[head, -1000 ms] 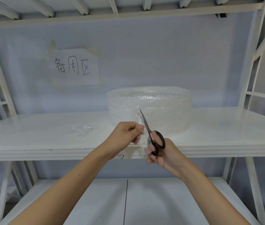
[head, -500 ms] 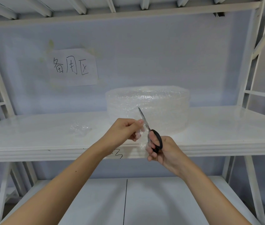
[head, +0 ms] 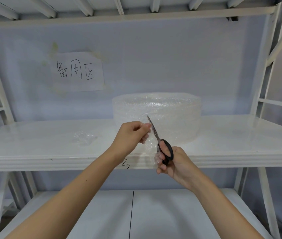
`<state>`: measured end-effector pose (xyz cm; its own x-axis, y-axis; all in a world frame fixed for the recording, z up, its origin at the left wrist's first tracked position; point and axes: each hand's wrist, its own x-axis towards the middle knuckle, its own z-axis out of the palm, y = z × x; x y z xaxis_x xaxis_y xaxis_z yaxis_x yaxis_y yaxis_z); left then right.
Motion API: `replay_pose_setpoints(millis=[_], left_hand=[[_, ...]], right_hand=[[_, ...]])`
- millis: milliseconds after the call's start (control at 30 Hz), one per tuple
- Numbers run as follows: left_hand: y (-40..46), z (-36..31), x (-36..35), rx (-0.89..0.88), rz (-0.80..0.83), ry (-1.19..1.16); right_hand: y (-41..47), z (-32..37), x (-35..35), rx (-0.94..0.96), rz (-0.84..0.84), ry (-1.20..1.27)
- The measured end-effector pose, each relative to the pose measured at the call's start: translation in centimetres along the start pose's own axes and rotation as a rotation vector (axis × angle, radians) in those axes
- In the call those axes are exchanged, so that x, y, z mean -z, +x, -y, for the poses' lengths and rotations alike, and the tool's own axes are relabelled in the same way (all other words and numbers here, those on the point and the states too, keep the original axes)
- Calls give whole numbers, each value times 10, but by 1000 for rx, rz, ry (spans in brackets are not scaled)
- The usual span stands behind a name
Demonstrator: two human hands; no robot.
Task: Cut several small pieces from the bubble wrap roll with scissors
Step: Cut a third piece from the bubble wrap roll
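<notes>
1. The bubble wrap roll [head: 156,116] lies flat on the middle shelf [head: 33,152] of a white rack, toward the back and a little right of the shelf's middle.
2. A loose strip of bubble wrap [head: 148,145] hangs in front of the roll, over the shelf's front edge, between the two hands.
3. The left hand [head: 129,137] has its fingers curled and pinches the upper part of the strip between thumb and fingertips.
4. The right hand [head: 173,163] grips the scissors [head: 161,142] by their black handles, fingers curled through and around the loops.
5. The scissors point up and slightly left, with the blades drawn together; their tip stands in front of the roll's side, just beside the left hand's fingertips.
6. A small cut piece of bubble wrap [head: 84,137] lies on the shelf, left of the roll and well apart from the hands.
7. A paper sign [head: 78,71] with handwritten characters is stuck to the back wall, above the shelf's left half.
8. A lower shelf [head: 102,213] shows beneath the forearms.
</notes>
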<state>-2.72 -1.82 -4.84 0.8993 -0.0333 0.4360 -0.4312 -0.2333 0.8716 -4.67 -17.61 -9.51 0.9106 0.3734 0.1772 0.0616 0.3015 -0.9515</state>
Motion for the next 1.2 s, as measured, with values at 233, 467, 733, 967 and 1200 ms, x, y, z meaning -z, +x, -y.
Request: replay_pose_setpoints(millis=[233,467,733,967,1200], left_hand=[[-3,3,2,-6,11,34],[-6,-1,-1,-29,15,40],[-1,1,4,-42,-53,-33],[-1,-1,-2,-33,-50,-66],[0,1,-2,39,-91,-120]], right_hand=[[4,1,7,-66,81,8],[9,2,4,-60,140,47],[0,-3,13,-97,122,1],[-9,-14,19,-98,140,-8],[-14,-19,21,-75,120,-15]])
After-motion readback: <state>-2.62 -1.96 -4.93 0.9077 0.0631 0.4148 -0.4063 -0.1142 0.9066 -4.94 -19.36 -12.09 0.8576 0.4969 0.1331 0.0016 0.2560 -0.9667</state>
